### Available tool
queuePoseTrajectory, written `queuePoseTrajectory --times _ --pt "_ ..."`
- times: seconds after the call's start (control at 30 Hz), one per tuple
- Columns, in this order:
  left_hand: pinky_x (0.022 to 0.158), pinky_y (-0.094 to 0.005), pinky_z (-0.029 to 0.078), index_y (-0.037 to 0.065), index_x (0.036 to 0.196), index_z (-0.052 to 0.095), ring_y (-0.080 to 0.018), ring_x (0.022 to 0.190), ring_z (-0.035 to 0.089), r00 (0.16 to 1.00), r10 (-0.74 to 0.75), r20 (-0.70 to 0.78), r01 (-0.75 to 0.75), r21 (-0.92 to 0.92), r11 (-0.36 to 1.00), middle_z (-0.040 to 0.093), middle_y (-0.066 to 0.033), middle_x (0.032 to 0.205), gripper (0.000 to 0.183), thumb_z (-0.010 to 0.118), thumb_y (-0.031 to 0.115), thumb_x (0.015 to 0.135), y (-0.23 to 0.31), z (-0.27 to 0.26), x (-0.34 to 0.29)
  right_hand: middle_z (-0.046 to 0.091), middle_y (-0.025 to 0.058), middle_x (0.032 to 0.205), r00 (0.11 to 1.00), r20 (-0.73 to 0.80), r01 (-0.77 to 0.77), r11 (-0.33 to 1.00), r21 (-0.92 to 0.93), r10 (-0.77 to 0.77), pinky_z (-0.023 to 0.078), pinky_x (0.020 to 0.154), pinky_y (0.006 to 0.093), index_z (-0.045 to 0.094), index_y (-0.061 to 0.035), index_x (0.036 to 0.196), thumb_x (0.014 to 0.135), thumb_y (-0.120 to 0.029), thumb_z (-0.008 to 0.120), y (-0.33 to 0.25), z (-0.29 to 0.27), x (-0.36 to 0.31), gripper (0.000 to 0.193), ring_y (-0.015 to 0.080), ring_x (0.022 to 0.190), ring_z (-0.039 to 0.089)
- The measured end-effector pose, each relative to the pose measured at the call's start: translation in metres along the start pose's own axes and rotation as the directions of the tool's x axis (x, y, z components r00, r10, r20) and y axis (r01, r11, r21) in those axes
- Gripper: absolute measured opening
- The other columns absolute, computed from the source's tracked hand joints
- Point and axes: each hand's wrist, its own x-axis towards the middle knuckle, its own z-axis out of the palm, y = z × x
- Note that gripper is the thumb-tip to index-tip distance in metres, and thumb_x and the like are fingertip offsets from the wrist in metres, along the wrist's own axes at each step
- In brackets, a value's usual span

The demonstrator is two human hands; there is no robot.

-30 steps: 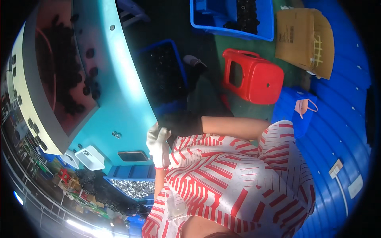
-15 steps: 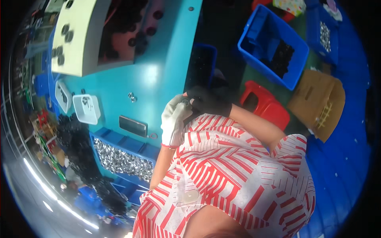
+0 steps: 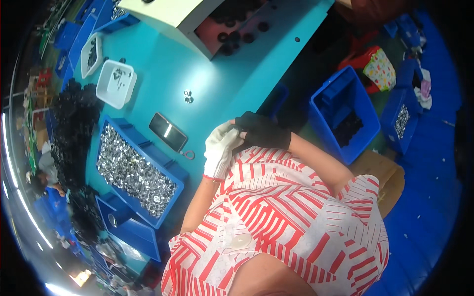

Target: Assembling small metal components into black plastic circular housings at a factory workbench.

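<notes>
My left hand [image 3: 219, 149], in a white glove with a red cuff, is closed with its fingertips pressed together in front of my striped top. My right hand [image 3: 266, 131], in a black glove with bare fingertips, is closed against it. Their fingers meet around something small, which they almost wholly hide. On the turquoise table [image 3: 207, 106] beyond my left hand lie a few small shiny metal rings [image 3: 188, 96]. A phone [image 3: 168, 131] with a ring loop rests left of that hand.
A blue bin [image 3: 133, 170] full of shiny metal rings stands at the left, near white trays [image 3: 116, 85] of small parts. A cream box [image 3: 173, 15] with black rings inside stands at the back. Right of the table are a blue tub [image 3: 344, 116] with black parts and cardboard [image 3: 390, 182].
The view has turned, so the table, bins and phone sit at a different angle. My hands stay together; the small round part glimpsed between them earlier is now mostly covered.
</notes>
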Motion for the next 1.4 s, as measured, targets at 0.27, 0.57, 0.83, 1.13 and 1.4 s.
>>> queuePoseTrajectory --times 0.27,0.57,0.83,1.13,1.4 --pt "0.069 -0.0207 0.052 -0.006 0.117 0.053 -0.0107 0.075 0.060 0.980 0.075 -0.187 -0.074 0.008 0.997 0.062 -0.0082 0.096 0.033 0.057 0.003 0.085 -0.014 -0.011 -0.007 0.053 0.0117 0.101 0.992 0.032 0.129 0.982 -0.141 -0.126 0.048 0.079 0.0375 0.050 -0.0096 0.118 0.077 -0.016 0.064 -0.007 0.016 0.002 0.043 0.0293 0.090 0.058" --pt "0.073 -0.0246 0.054 -0.011 0.122 0.044 -0.0131 0.075 0.059 0.998 0.008 0.068 0.005 -0.197 0.980 0.059 -0.0108 0.097 0.040 0.051 0.009 0.089 0.000 -0.010 -0.010 0.055 0.0142 0.106 0.998 0.054 -0.031 0.984 0.173 0.021 0.048 0.081 0.0354 0.049 -0.0069 0.123 0.079 -0.012 0.062 0.002 0.010 0.005 0.046 0.0261 0.095 0.058" --pt "0.071 -0.0232 0.055 -0.010 0.118 0.047 -0.0143 0.079 0.061 0.999 0.006 0.032 0.001 -0.199 0.980 0.060 -0.0110 0.097 0.041 0.060 0.009 0.085 -0.014 -0.030 -0.001 0.058 0.0125 0.111 0.939 0.194 -0.342 0.818 0.462 0.283 0.047 0.086 0.0289 0.049 -0.0025 0.125 0.087 -0.013 0.056 -0.009 0.002 0.011 0.040 0.0186 0.100 0.058" --pt "0.069 -0.0209 0.054 -0.009 0.119 0.048 -0.0129 0.074 0.061 0.995 0.041 0.087 -0.029 -0.138 0.990 0.063 -0.0099 0.092 0.042 0.063 0.008 0.083 -0.010 -0.026 -0.001 0.062 0.0080 0.105 0.893 0.262 -0.432 0.528 0.731 0.367 0.048 0.082 0.0260 0.052 -0.0011 0.120 0.087 -0.016 0.060 -0.004 0.003 0.007 0.037 0.0129 0.093 0.059" --pt "0.078 -0.0316 0.051 -0.006 0.126 0.043 -0.0231 0.093 0.058 0.988 -0.045 -0.147 0.038 -0.050 0.998 0.052 -0.0189 0.117 0.055 0.064 0.026 0.086 -0.031 -0.043 0.001 0.062 0.0075 0.104 0.800 0.026 -0.447 0.568 0.691 0.599 0.049 0.076 0.0255 0.054 -0.0013 0.117 0.083 -0.013 0.064 0.067 0.008 -0.051 0.037 0.0128 0.090 0.059"
